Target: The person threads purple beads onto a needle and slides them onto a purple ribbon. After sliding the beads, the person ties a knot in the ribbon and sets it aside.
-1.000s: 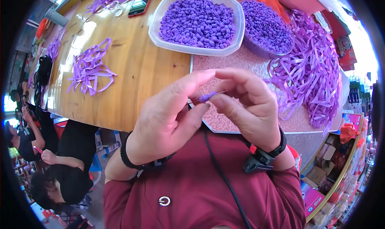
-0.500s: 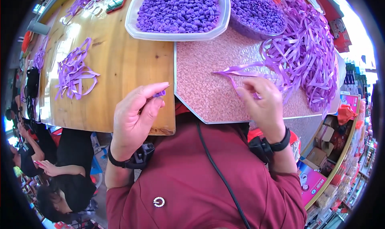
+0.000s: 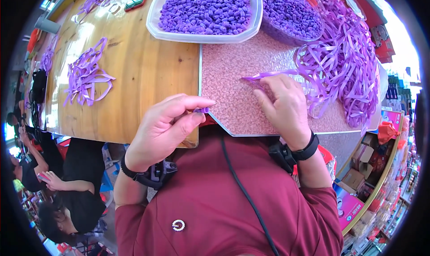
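Note:
My left hand (image 3: 166,128), above the table's front edge, is closed in a pinch on a small purple tubular bead (image 3: 202,110). A thin pointed tip sticks out past that bead; what it belongs to is hidden by the fingers. My right hand (image 3: 286,108) hovers over the pink mat with thumb and fingers apart. Below its fingertips lies the folded end of a purple ribbon (image 3: 273,74), which runs right into a large ribbon heap (image 3: 338,63). Whether the fingers touch that ribbon is unclear.
Two tubs of purple beads, a white one (image 3: 154,25) and a clear one (image 3: 291,39), stand at the back. A smaller ribbon bundle (image 3: 87,74) lies on the wooden table (image 3: 139,77). Left, a person (image 3: 78,191) holds a phone. An open box (image 3: 363,164) sits right.
My left hand has moved right with the bead, toward the mat. My right hand has moved slightly up and turned flatter, over the ribbon end.

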Available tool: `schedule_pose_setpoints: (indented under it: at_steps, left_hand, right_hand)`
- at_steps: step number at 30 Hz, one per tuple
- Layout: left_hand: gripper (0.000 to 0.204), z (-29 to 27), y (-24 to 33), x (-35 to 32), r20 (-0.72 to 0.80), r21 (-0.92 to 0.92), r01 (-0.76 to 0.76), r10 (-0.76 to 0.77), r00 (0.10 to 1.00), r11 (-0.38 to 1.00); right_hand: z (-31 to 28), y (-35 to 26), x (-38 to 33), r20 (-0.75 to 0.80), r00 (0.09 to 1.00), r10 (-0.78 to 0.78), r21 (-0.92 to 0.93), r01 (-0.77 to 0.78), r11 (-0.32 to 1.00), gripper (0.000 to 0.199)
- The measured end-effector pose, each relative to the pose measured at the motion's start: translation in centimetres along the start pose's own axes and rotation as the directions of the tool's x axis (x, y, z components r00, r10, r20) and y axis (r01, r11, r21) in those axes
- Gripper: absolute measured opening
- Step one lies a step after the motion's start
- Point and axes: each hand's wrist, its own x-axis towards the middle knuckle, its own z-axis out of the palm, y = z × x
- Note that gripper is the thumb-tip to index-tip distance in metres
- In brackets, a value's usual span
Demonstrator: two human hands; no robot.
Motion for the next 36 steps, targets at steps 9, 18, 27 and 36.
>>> schedule_pose_setpoints:
  at_steps: [9, 18, 27, 36]
  left_hand:
    - [0.023, 0.5, -0.3, 0.7, 0.036, -0.159, 0.108, -0.103, 0.994, 0.981]
    - [0.024, 1.4, -1.6, 3.2, 0.282, -0.620, 0.319, -0.175, 0.943, 0.717]
    - [0.027, 2.4, -1.2, 3.9, 0.193, -0.716, 0.248, -0.157, 0.969, 0.653]
    - [0.023, 2.1, -0.1, 2.9, 0.233, -0.755, 0.223, -0.065, 0.970, 0.616]
  right_hand:
    - [0.4, -0.3, 0.4, 0.128, 0.986, -0.110, 0.062, 0.103, 0.993, 0.010]
    - [0.2, -2.8, 0.6, 0.019, 0.993, -0.119, 0.449, 0.098, 0.888, 0.009]
    - [-1.8, -1.7, 0.5, -0.031, 0.991, -0.132, 0.456, 0.131, 0.880, 0.016]
    - [-1.6, -2.7, 2.4, 0.472, 0.879, -0.062, 0.747, -0.362, 0.557, 0.025]
